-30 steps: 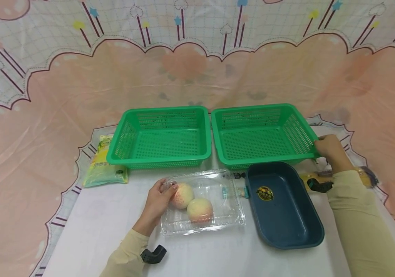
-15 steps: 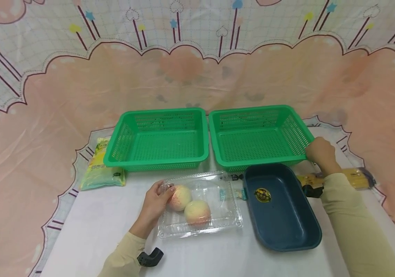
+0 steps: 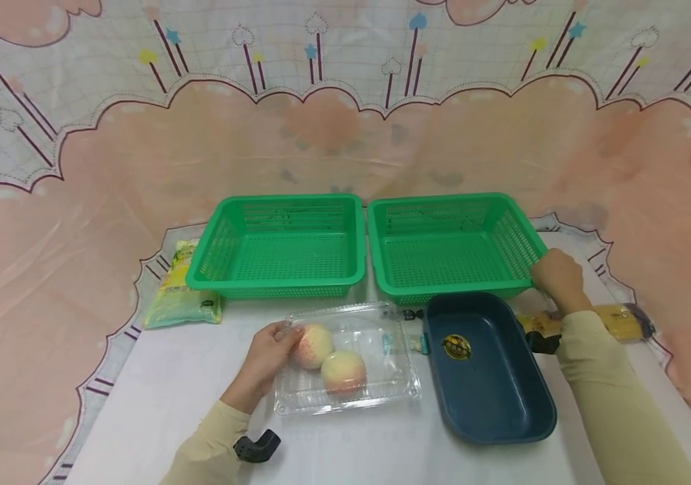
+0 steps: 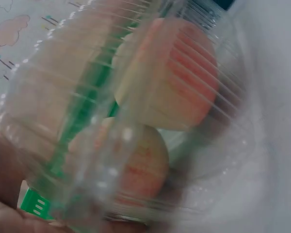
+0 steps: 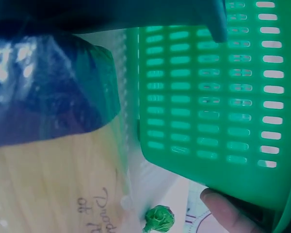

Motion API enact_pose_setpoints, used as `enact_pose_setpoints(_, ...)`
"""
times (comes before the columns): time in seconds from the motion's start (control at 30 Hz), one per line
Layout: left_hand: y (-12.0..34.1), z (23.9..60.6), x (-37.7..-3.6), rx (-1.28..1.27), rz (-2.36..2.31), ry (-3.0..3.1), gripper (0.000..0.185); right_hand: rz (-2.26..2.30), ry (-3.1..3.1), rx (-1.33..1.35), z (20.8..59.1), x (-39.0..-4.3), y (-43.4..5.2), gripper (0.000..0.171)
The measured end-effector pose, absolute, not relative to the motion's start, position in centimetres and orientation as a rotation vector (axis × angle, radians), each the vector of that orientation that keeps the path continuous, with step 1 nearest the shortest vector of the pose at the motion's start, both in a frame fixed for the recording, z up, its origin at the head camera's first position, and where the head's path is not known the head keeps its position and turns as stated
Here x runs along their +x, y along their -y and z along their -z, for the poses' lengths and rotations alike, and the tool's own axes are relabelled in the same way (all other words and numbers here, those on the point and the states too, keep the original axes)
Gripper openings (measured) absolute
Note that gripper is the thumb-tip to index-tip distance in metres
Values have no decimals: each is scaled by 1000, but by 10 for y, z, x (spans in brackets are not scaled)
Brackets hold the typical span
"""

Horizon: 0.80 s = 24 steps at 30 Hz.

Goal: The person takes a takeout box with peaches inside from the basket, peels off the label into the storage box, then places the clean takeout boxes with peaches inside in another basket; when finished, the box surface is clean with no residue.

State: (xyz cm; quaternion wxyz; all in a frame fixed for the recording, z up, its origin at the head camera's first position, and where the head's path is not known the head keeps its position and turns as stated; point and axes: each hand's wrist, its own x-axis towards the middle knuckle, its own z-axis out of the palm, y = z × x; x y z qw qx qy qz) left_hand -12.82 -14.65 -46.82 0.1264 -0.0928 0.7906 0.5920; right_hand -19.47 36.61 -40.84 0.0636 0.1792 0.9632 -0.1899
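Observation:
My left hand (image 3: 265, 360) grips the left edge of a clear plastic clamshell box (image 3: 382, 377) on the table. Two peaches, one (image 3: 312, 347) near my fingers and another (image 3: 343, 372) beside it, show through its lid; the left wrist view shows the box (image 4: 53, 97) and a peach (image 4: 184, 73) close up. My right hand (image 3: 560, 277) holds the near right corner of the right green basket (image 3: 454, 281); its thumb (image 5: 228, 211) lies against the basket wall in the right wrist view, its other fingers hidden. That basket holds nothing.
A second green basket (image 3: 279, 284) stands to its left, with a yellow-green bag (image 3: 184, 296) beside it. A dark blue tray (image 3: 497, 384) sits in front of the right basket. Past it lies a long yellow package (image 3: 618, 322). A green-wrapped piece (image 5: 160, 218) lies by the basket.
My right hand has moved left and slightly nearer, and the right basket's corner has shifted left with it. The left hand keeps its hold on the box. The head view has tilted slightly.

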Motion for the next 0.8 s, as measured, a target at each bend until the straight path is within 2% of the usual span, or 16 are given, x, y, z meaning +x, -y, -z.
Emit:
enact_pose_setpoints(0.17, 152, 466, -130, -274, -1778, -2267, 50, 570, -2928, 521, 411, -201, -364, 22)
enact_pose_setpoints(0.37, 159, 452, -129, -253, -1841, -2201, 53, 550, -2927, 508, 411, -200, -364, 27)
enact_pose_setpoints(0.5, 161, 440, -129, -242, -1891, -2160, 48, 553, -2913, 541, 410, -198, -366, 30)
enact_pose_setpoints(0.8, 162, 410, -134, -185, -1955, -2103, 50, 559, -2899, 577, 412, -200, -368, 25)
